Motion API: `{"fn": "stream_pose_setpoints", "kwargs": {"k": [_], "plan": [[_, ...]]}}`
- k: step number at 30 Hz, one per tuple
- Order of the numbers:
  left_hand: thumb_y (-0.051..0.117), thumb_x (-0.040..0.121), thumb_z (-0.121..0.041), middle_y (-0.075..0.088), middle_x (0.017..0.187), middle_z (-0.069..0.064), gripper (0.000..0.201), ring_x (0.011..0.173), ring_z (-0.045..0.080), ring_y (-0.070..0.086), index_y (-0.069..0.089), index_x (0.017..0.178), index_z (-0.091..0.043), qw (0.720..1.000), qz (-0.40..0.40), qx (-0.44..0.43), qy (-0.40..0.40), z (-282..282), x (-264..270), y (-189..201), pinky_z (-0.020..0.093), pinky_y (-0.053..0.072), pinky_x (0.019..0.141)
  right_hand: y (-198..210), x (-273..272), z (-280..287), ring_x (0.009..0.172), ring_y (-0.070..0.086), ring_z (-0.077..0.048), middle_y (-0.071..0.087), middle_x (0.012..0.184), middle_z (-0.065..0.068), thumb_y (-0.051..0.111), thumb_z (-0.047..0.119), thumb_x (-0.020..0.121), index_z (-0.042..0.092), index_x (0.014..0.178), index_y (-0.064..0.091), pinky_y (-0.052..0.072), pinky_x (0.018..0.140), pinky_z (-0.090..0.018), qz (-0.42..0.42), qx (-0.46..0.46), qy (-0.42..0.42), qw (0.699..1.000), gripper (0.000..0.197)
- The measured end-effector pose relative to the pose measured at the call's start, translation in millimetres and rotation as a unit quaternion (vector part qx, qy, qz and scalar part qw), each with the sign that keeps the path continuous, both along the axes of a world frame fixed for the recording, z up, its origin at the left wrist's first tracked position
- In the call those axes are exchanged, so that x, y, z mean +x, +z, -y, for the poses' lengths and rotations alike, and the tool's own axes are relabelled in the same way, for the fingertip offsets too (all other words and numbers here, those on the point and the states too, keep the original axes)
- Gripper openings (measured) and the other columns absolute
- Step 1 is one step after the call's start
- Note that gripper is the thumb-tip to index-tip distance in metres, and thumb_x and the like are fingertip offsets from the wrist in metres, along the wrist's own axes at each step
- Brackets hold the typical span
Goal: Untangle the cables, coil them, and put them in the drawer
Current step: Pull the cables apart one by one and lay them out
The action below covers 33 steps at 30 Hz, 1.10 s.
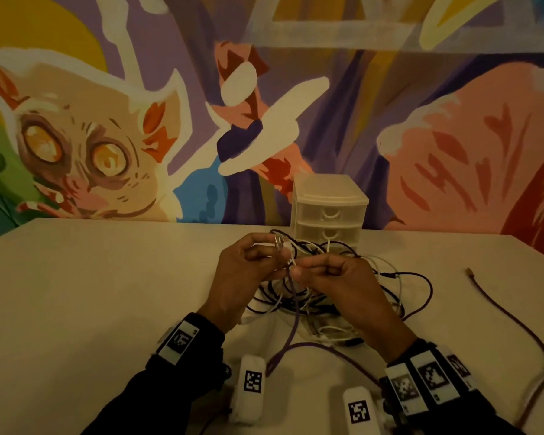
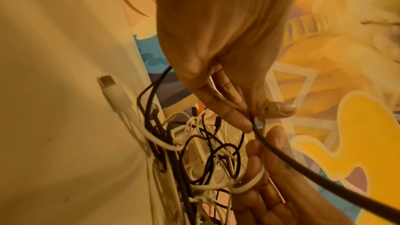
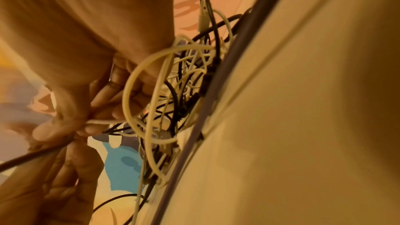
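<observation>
A tangle of white, black and purple cables point(image 1: 324, 296) lies on the table in front of a small white drawer unit point(image 1: 328, 211) whose drawers are closed. My left hand point(image 1: 278, 248) holds the tangle's near top up, pinching a thin white cable beside a white USB plug point(image 1: 279, 243). My right hand point(image 1: 299, 269) pinches a white strand right next to it. In the left wrist view my left hand point(image 2: 259, 115) pinches a thin white cable against a dark cable point(image 2: 303, 165). A white loop point(image 2: 249, 186) runs over my right fingers. The right wrist view has my right hand point(image 3: 82, 124) pinching a white strand.
A long purple cable point(image 1: 515, 328) snakes over the table's right side, its plug end pointing away. Another purple length point(image 1: 291, 337) runs from the tangle toward me. The pale table point(image 1: 107, 293) meets a painted mural wall behind the drawer unit.
</observation>
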<state>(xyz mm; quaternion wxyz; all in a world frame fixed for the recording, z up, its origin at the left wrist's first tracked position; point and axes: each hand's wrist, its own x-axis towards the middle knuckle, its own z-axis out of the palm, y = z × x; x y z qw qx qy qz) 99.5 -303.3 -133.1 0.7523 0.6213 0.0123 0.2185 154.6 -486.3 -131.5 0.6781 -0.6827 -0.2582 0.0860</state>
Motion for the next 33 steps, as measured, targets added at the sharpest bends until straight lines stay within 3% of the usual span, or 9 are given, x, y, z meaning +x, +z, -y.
{"fn": "stream_pose_setpoints", "kwargs": {"k": [5, 8, 11, 16, 19, 22, 24, 29, 33], "plan": [[0.087, 0.085, -0.016, 0.082, 0.098, 0.014, 0.037, 0.092, 0.028, 0.081, 0.072, 0.117, -0.004, 1.0, -0.019, 0.007, -0.002, 1.7, 0.4, 2.0, 0.031, 0.064, 0.078, 1.5, -1.5, 0.3, 0.084, 0.081, -0.018, 0.082, 0.085, -0.005, 0.093, 0.017, 0.076, 0.009, 0.104, 0.074, 0.061, 0.078, -0.024, 0.017, -0.005, -0.019, 1.0, 0.035], [0.087, 0.086, -0.016, 0.082, 0.097, 0.009, 0.028, 0.091, 0.023, 0.08, 0.077, 0.111, -0.007, 1.0, -0.013, 0.014, 0.021, 1.5, 0.0, 3.8, 0.03, 0.063, 0.079, 3.7, -2.4, 1.7, 0.089, 0.08, -0.016, 0.083, 0.092, -0.001, 0.094, 0.02, 0.077, 0.016, 0.11, 0.072, 0.062, 0.088, -0.032, 0.047, -0.038, -0.012, 0.998, 0.04], [0.084, 0.087, -0.017, 0.082, 0.106, 0.012, 0.032, 0.098, 0.022, 0.079, 0.077, 0.116, -0.004, 0.999, 0.015, -0.021, 0.034, -4.5, 0.3, 7.2, 0.029, 0.062, 0.083, 5.0, 5.5, 8.3, 0.101, 0.077, -0.012, 0.082, 0.103, 0.005, 0.085, 0.01, 0.088, 0.02, 0.112, 0.075, 0.06, 0.098, -0.037, 0.083, -0.042, -0.021, 0.995, 0.028], [0.071, 0.089, -0.025, 0.081, 0.112, -0.006, 0.047, 0.098, 0.005, 0.075, 0.07, 0.133, -0.009, 0.992, 0.058, -0.112, 0.005, -9.1, -1.5, 16.2, 0.021, 0.06, 0.087, -0.4, 25.2, 23.5, 0.109, 0.068, 0.003, 0.073, 0.119, 0.023, 0.075, 0.005, 0.096, 0.041, 0.114, 0.074, 0.055, 0.09, -0.019, 0.176, -0.099, -0.095, 0.975, 0.041], [0.067, 0.092, -0.022, 0.079, 0.101, -0.003, 0.036, 0.09, 0.006, 0.074, 0.07, 0.124, -0.007, 0.988, 0.075, -0.136, -0.027, -1.4, -0.9, 18.2, 0.021, 0.06, 0.083, -5.5, 34.2, 22.2, 0.118, 0.061, 0.003, 0.067, 0.126, 0.025, 0.073, 0.007, 0.097, 0.042, 0.118, 0.071, 0.053, 0.092, -0.021, 0.225, -0.135, -0.102, 0.959, 0.04], [0.064, 0.094, -0.02, 0.073, 0.093, 0.0, 0.018, 0.085, 0.008, 0.072, 0.07, 0.107, -0.01, 0.98, 0.104, -0.158, -0.055, 5.1, -3.9, 25.3, 0.021, 0.06, 0.083, -9.3, 52.9, 23.1, 0.124, 0.061, -0.016, 0.07, 0.12, 0.023, 0.07, 0.018, 0.097, 0.045, 0.112, 0.072, 0.055, 0.102, -0.042, 0.268, -0.161, -0.164, 0.936, 0.03], [0.064, 0.094, -0.019, 0.069, 0.095, 0.002, 0.014, 0.086, 0.008, 0.069, 0.072, 0.102, -0.012, 0.974, 0.131, -0.173, -0.071, 4.9, -4.9, 31.9, 0.021, 0.06, 0.083, -6.4, 62.9, 21.8, 0.12, 0.063, -0.019, 0.073, 0.114, 0.023, 0.069, 0.028, 0.098, 0.044, 0.105, 0.072, 0.054, 0.102, -0.047, 0.271, -0.176, -0.18, 0.929, 0.018], [0.079, 0.083, -0.033, 0.068, 0.112, 0.008, 0.034, 0.101, 0.012, 0.068, 0.073, 0.11, -0.013, 0.964, 0.171, -0.18, -0.094, -3.1, -5.7, 44.8, 0.025, 0.059, 0.098, 20.2, 83.8, 6.6, 0.104, 0.068, -0.012, 0.073, 0.11, 0.011, 0.069, 0.032, 0.099, 0.032, 0.104, 0.077, 0.057, 0.095, -0.039, 0.294, -0.327, -0.118, 0.891, 0.009], [0.076, 0.083, -0.031, 0.067, 0.103, 0.004, 0.027, 0.096, 0.009, 0.068, 0.072, 0.104, -0.015, 0.957, 0.192, -0.196, -0.09, -9.4, -9.3, 49.7, 0.021, 0.059, 0.09, 33.0, 96.6, 1.2, 0.088, 0.068, -0.007, 0.07, 0.085, 0.016, 0.075, 0.031, 0.096, 0.033, 0.095, 0.077, 0.053, 0.078, -0.028, 0.29, -0.41, -0.084, 0.861, 0.003]]}}
